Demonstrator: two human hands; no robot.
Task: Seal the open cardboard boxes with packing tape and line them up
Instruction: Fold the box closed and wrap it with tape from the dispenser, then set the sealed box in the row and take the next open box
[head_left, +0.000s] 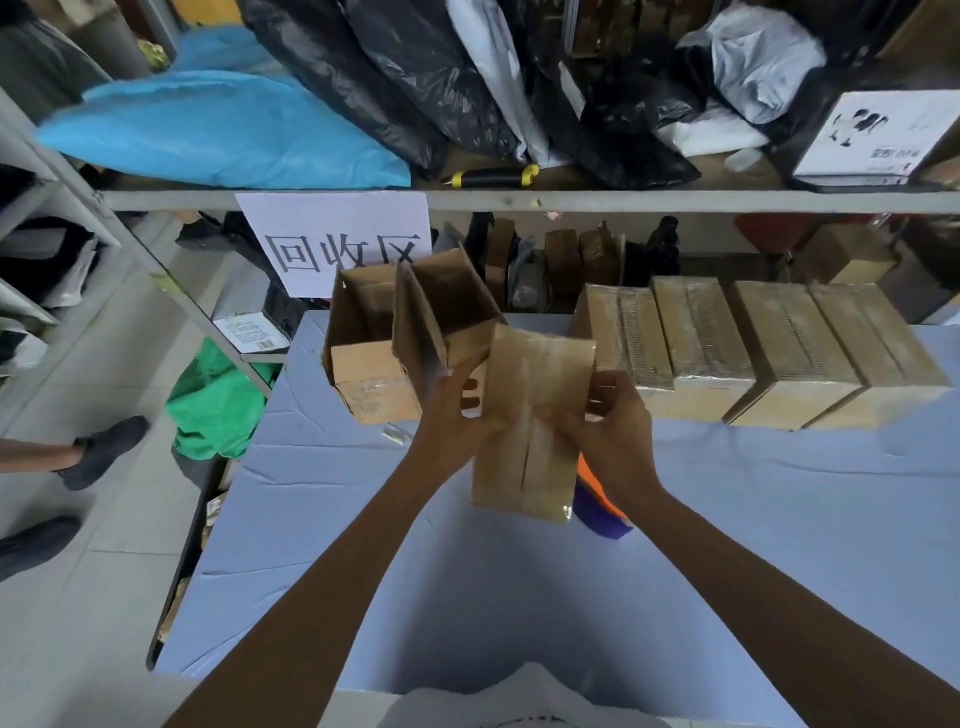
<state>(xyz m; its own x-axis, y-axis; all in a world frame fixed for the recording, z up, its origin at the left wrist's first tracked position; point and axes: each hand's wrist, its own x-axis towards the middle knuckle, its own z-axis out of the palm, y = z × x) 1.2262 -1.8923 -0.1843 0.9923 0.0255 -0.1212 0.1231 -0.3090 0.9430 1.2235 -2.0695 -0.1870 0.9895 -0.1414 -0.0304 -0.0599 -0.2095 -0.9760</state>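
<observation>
Both arms reach forward over the blue table (363, 545). The left hand (457, 415) grips the left side of the held box (532, 415) with its fingers curled around the edge, and the right hand (613, 421) grips the right side in the same way, thumb on the near face. The box is lifted above the table and tilted toward the camera. Behind it on the left stand two open boxes (415, 332) with flaps up, touching each other. On the right a row of sealed boxes (769, 343) lies side by side. An orange and purple object (602, 504) is partly hidden under the held box. The held box is brown cardboard, its centre seam covered with shiny clear tape
</observation>
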